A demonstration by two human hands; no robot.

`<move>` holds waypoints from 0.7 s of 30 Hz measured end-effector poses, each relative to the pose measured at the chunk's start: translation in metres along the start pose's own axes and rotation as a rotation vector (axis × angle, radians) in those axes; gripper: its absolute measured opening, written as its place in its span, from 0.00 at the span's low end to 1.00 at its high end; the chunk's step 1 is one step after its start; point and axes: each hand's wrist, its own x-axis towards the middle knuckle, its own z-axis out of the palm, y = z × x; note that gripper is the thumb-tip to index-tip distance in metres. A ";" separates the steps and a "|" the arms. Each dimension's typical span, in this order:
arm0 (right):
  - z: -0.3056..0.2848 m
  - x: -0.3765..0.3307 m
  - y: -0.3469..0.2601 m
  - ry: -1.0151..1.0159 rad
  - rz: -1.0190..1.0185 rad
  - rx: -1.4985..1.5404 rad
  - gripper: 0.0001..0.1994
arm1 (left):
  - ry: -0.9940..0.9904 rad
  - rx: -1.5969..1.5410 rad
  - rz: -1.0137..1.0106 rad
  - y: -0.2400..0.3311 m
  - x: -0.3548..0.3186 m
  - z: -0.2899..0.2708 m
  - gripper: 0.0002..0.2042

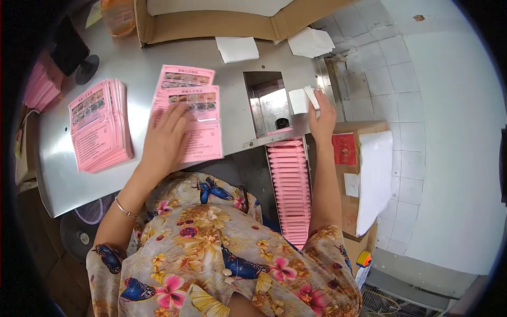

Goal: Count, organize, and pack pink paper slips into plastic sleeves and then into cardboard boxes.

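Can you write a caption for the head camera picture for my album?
Left hand on pink printed packets, right hand holding small white pieces, at a metal table.

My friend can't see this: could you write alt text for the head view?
A person's left hand lies on overlapping pink printed packets on a metal table, while the right hand grips thin white pieces beside an opening. A pink stack sits at left; a pink row shows below the opening.

A stainless-steel table [138, 61] with a rectangular opening [262, 94] carries a tall stack of pink printed packets [100, 129] at left, overlapping pink sleeves [206, 140] nearer the middle, folded white papers [236, 49] farther back, and a cardboard box [211, 26] behind them.
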 end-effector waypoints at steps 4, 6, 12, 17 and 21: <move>0.007 0.003 0.004 0.041 -0.020 0.191 0.19 | 0.237 0.191 -0.154 -0.010 0.005 -0.004 0.21; 0.009 0.003 0.001 0.035 0.004 0.207 0.19 | 0.288 0.224 -0.179 -0.015 0.006 -0.012 0.18; 0.003 0.003 0.009 -0.004 0.034 0.194 0.20 | 0.256 0.146 -0.167 -0.018 0.009 -0.006 0.08; 0.005 0.006 -0.001 0.010 0.021 0.230 0.22 | 0.663 0.013 0.093 0.019 0.015 -0.027 0.09; 0.010 0.007 0.011 0.049 0.005 0.177 0.20 | 0.184 -0.099 0.192 0.044 0.033 0.013 0.05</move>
